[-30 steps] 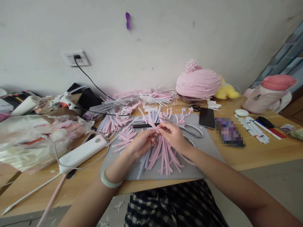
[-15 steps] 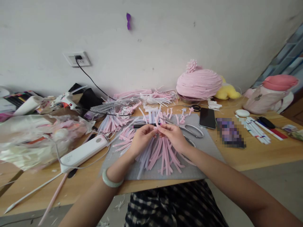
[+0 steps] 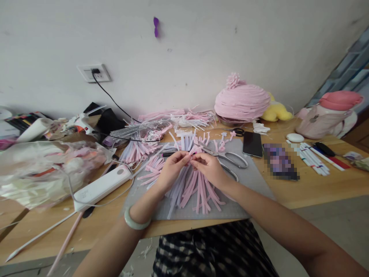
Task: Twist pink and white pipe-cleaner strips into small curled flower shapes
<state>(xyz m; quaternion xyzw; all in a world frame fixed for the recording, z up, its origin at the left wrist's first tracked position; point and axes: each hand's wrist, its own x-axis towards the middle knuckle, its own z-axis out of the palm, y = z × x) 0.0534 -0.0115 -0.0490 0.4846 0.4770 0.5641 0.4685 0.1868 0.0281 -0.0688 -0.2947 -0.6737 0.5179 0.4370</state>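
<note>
Wooden table (image 3: 314, 188) against a white wall (image 3: 201, 50); both hands pinch one pink pipe cleaner (image 3: 192, 151) over grey mat (image 3: 250, 181).

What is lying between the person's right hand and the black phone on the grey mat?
In the head view, a pair of scissors lies on the grey mat between the right hand and the black phone.

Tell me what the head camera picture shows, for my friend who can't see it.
Two hands, the left hand and the right hand, pinch a short pink fuzzy stick together above a grey mat covered in more pink sticks. Scissors, a phone and a big pink dome sit further back on the cluttered wooden table.
</note>
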